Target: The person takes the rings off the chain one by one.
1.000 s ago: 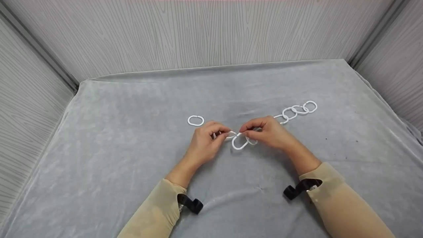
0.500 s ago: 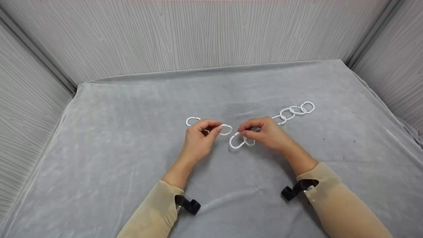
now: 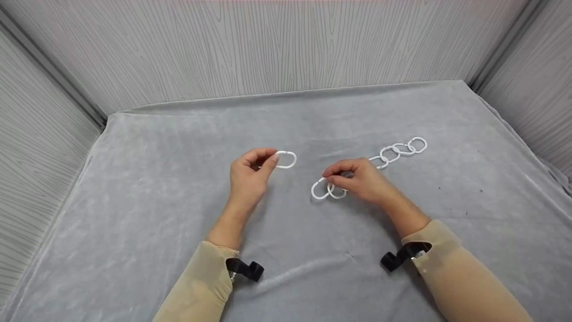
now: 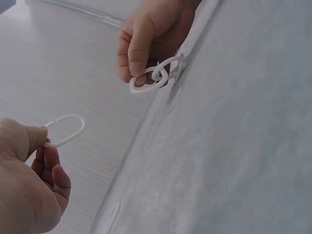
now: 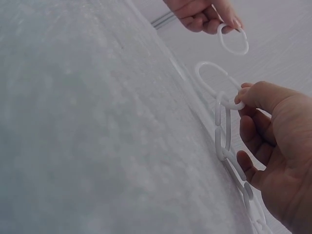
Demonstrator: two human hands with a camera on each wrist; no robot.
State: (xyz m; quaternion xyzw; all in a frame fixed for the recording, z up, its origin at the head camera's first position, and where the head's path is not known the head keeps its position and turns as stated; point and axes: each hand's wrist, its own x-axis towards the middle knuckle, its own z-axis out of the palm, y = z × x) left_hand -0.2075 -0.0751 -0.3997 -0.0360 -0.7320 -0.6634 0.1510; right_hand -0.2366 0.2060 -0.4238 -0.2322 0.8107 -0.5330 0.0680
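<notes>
My left hand (image 3: 251, 176) pinches a white oval plastic chain link (image 3: 295, 160) between thumb and forefinger, held above the cloth. It is apart from the chain. My right hand (image 3: 359, 179) pinches the end link (image 5: 199, 73) of a white plastic chain (image 5: 217, 117) by one side. From there the chain hangs down behind the fingers and runs on to the back right, where several joined links (image 3: 397, 146) lie on the cloth. Part of it is hidden by the right hand. Another loose link (image 4: 113, 217) lies on the cloth in the left wrist view; the left hand hides it in the head view.
Grey cloth (image 3: 178, 214) with soft creases covers the table. Wood-grain panels (image 3: 286, 44) stand at its back and sides. Black wrist mounts (image 3: 246, 269) sit at both cuffs of the beige sleeves.
My left hand has moved left and away from the chain, carrying its link, and now overlaps the loose link's place. My right hand has stayed almost still on the end link.
</notes>
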